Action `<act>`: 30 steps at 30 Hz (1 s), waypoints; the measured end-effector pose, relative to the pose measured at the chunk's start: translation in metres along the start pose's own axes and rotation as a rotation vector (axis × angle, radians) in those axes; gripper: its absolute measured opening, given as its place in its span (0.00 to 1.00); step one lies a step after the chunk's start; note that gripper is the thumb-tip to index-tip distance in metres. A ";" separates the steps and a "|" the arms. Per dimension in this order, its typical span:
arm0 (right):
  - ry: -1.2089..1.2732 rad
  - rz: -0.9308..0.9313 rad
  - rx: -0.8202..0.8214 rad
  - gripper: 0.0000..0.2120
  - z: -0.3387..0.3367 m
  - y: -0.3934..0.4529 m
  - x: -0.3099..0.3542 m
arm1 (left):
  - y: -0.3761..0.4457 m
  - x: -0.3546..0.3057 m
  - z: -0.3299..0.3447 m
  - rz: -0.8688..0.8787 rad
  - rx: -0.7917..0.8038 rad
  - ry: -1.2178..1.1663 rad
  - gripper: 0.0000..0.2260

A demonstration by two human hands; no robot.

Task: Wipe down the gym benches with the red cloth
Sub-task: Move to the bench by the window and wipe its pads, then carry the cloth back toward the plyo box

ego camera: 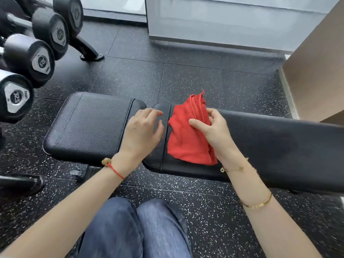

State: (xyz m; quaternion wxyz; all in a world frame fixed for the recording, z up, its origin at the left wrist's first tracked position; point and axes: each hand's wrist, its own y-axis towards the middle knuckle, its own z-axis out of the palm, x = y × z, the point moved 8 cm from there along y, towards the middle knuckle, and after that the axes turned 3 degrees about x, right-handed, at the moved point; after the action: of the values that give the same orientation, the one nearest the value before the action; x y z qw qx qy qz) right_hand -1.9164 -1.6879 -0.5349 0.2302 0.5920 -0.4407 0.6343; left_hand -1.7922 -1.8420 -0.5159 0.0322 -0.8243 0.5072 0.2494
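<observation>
A red cloth (188,135) lies bunched on the black gym bench (279,146) near the middle of the frame, just right of the gap between the seat pad (89,125) and the long back pad. The right hand (212,131) grips the cloth's right side, thumb on top and fingers (212,112) curled round its folds. The left hand (141,131) hovers just left of the cloth over the joint, fingers loosely bent and slightly spread, holding nothing; whether it touches the padding I cannot tell. Judging by the cloth's crumpled shape, wiping seems barely under way: the cloth looks as if it is being gathered or folded, and no wet streaks show on either pad. The whole bench probably remains to be wiped. Dumbbells (28,58) sit on a rack in the upper left of the frame
</observation>
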 end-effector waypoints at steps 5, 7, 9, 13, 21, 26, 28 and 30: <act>0.080 0.075 0.037 0.24 0.000 -0.044 0.086 | -0.002 -0.038 -0.103 -0.024 -0.006 -0.012 0.09; 0.101 0.078 0.058 0.24 0.001 -0.066 0.130 | -0.005 -0.058 -0.153 -0.033 -0.025 -0.002 0.09; 0.118 0.064 0.082 0.24 0.002 -0.089 0.179 | -0.010 -0.080 -0.210 -0.049 -0.071 0.013 0.09; 0.137 0.032 0.156 0.23 0.008 -0.145 0.279 | -0.030 -0.129 -0.325 -0.081 -0.137 0.043 0.11; 0.136 0.001 0.360 0.19 0.028 -0.270 0.418 | -0.129 -0.198 -0.503 -0.262 -0.247 0.071 0.13; 0.079 -0.001 0.514 0.21 0.056 -0.338 0.450 | -0.210 -0.212 -0.563 -0.391 -0.327 0.125 0.12; 0.066 0.000 0.582 0.22 0.073 -0.361 0.457 | -0.243 -0.213 -0.581 -0.448 -0.376 0.137 0.12; 0.042 -0.003 0.657 0.24 0.092 -0.385 0.462 | -0.276 -0.214 -0.595 -0.506 -0.416 0.155 0.12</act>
State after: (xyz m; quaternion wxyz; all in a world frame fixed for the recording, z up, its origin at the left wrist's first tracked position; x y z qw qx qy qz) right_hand -1.6416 -1.6758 0.0075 0.0367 0.6221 -0.2067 0.7543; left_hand -1.4092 -1.7155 0.0441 -0.1145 -0.9295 0.2256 0.2685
